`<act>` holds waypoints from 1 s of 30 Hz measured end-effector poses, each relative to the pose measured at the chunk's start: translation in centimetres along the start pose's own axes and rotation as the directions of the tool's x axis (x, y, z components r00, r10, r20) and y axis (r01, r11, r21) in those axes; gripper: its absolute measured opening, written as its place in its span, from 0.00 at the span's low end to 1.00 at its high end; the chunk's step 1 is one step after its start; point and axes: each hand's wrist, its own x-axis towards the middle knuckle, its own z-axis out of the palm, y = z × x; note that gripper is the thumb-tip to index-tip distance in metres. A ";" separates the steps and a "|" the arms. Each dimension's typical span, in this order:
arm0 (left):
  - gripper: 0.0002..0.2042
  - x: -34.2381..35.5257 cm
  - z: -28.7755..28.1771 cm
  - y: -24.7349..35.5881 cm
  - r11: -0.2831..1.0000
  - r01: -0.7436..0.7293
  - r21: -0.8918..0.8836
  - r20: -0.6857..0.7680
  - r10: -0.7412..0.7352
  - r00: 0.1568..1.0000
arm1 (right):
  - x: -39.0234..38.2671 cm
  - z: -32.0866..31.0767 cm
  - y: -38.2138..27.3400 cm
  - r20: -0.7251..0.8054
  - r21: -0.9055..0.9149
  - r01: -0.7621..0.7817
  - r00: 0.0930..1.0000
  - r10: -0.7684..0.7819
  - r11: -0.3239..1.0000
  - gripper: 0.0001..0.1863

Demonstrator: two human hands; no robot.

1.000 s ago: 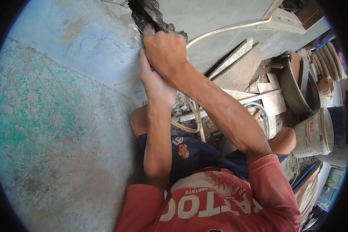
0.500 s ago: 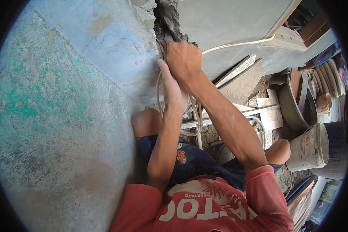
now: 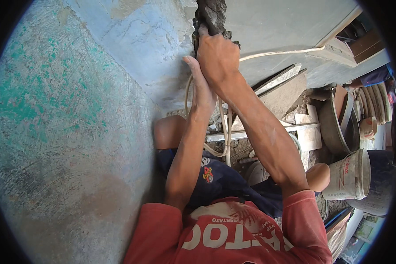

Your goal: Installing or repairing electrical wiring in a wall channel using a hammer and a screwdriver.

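Note:
Grey wet mortar (image 3: 213, 17) fills a rough vertical channel in the wall at the top of the view. My right hand (image 3: 218, 57) is against its lower end, the index finger pressed up into the mortar and the other fingers curled. What those curled fingers hold, if anything, is hidden. Close below it, my left hand (image 3: 201, 86) is raised with its thumb pointing up along the wall. Its fingers are hidden behind my right hand. A cream cable (image 3: 277, 52) runs along the wall on the right to behind my hands, and cable loops (image 3: 227, 136) hang below them.
The blue-and-green scraped wall (image 3: 70, 119) stands close on my left. Rubble, flat boards (image 3: 277, 94) and a pale strip (image 3: 237, 135) lie below. On the right are a large round basin (image 3: 328, 125) with planks, a white bucket (image 3: 345, 176) and a wooden-framed opening (image 3: 339, 48).
The whole view has shifted slightly, so the channel and hands appear further right. My hands keep nearly the same pose, the right index finger still in the mortar.

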 end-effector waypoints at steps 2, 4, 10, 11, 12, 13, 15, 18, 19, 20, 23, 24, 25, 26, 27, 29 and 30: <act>0.38 -0.2 -0.1 -0.4 0.994 -0.044 0.102 -0.019 0.046 0.999 | -0.6 0.5 -0.1 -0.040 0.048 -0.058 0.997 0.060 0.997 0.14; 0.39 -0.1 -0.1 -0.2 0.981 -0.037 0.188 -0.014 0.040 0.999 | -0.7 0.1 0.2 -0.012 0.084 -0.070 0.997 0.072 0.994 0.15; 0.42 0.8 -0.1 -0.7 0.956 -0.045 0.291 -0.015 0.052 0.999 | -0.3 -0.5 0.5 0.053 0.185 -0.112 0.993 0.104 0.976 0.14; 0.43 1.1 -0.3 -1.0 0.973 -0.054 0.223 0.016 0.051 0.999 | -0.2 -0.7 0.4 0.089 0.170 -0.122 0.990 0.108 0.978 0.13; 0.44 1.5 -0.6 -1.3 0.986 -0.060 0.154 0.047 0.053 0.998 | 0.0 -0.8 0.3 0.093 0.173 -0.126 0.989 0.111 0.977 0.13; 0.45 1.9 -0.9 -1.7 0.994 -0.063 0.084 0.078 0.057 0.995 | 0.3 -0.8 0.3 0.083 0.175 -0.116 0.991 0.102 0.978 0.13; 0.46 2.6 -1.4 -2.4 0.998 -0.060 0.018 0.113 0.057 0.992 | 0.5 -0.9 0.0 0.072 0.179 -0.112 0.992 0.101 0.977 0.12; 0.39 3.5 -3.5 -3.7 0.996 -0.094 -0.002 0.127 0.094 0.988 | 0.3 -0.6 -0.7 0.048 0.061 -0.097 0.994 0.094 0.993 0.14; 0.38 3.9 -4.4 -4.1 0.970 -0.148 0.194 0.108 0.129 0.986 | 0.1 -0.4 -0.7 0.043 0.049 -0.080 0.996 0.078 0.996 0.16; 0.38 4.0 -4.2 -3.9 0.905 -0.194 0.378 0.097 0.170 0.981 | 0.0 -0.3 -0.5 0.037 0.033 -0.060 0.998 0.059 0.998 0.19; 0.39 3.2 -2.5 -3.7 0.985 -0.095 -0.147 0.054 0.104 0.993 | -1.4 -0.1 -0.1 0.008 0.078 -0.043 0.999 0.043 0.996 0.24; 0.39 2.8 -1.0 -3.3 0.984 -0.095 -0.151 0.055 0.105 0.993 | -1.5 -0.3 0.3 0.008 0.074 -0.042 0.999 0.042 0.996 0.24; 0.39 2.5 0.6 -3.0 0.977 -0.213 -0.025 -0.034 0.212 0.977 | -1.3 -0.4 0.9 0.008 0.151 -0.031 1.000 0.030 0.988 0.26; 0.39 2.4 1.4 -2.6 0.941 -0.320 0.113 -0.107 0.331 0.937 | -0.9 -0.5 1.0 0.002 0.229 -0.015 1.000 0.015 0.973 0.27; 0.39 2.5 0.9 -2.5 0.939 -0.324 0.111 -0.107 0.336 0.936 | -0.6 -0.5 1.0 0.000 0.228 -0.010 1.000 0.011 0.974 0.27; 0.39 2.6 0.0 -1.9 0.982 -0.185 0.038 -0.006 0.186 0.983 | -0.2 -0.3 0.5 -0.024 0.200 -0.017 0.999 0.022 0.980 0.24; 0.39 2.3 0.2 -1.7 0.983 -0.182 0.037 -0.008 0.183 0.983 | -0.2 -0.3 0.3 -0.020 0.199 -0.019 1.000 0.024 0.980 0.24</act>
